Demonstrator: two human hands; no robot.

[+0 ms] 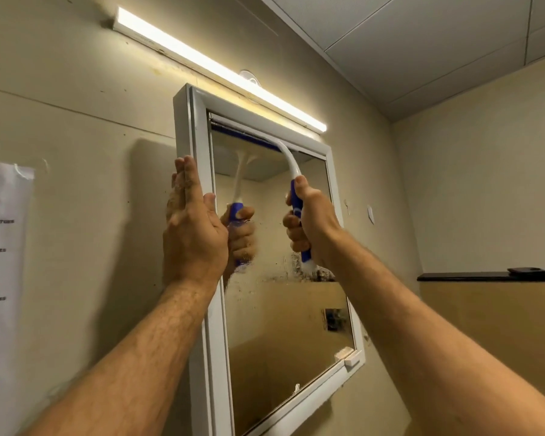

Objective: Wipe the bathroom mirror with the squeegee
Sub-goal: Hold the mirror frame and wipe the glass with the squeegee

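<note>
The right hand (312, 221) has its grip closed tight around the blue handle of the squeegee (296, 196). The fingers curl round the handle and the thumb lies along the top of it, pointing up. The fist is held in front of the glass, near the right side of the mirror (283, 325). The right arm is bare and reaches up from the bottom right corner, nearly straight.

From the fist, the white neck of the squeegee bends up and to the left. Its blade sits along the very top of the glass, just under the top of the white frame (199, 133). The blade touches the glass there.

The left hand (192, 221) holds nothing. Its grip is open and flat, with the fingers pressed side by side and pointing up. The palm lies against the left side of the frame, and the thumb reaches onto the front edge by the glass. The left arm is bare too and comes up from the bottom left.

The glass shows the fist and the handle again as a copy. It has dark spots and smears across the middle.

A long lit lamp (221, 73) hangs on the wall just above the mirror. A sheet of paper (0, 262) with words is stuck to the wall, well to the left.
</note>
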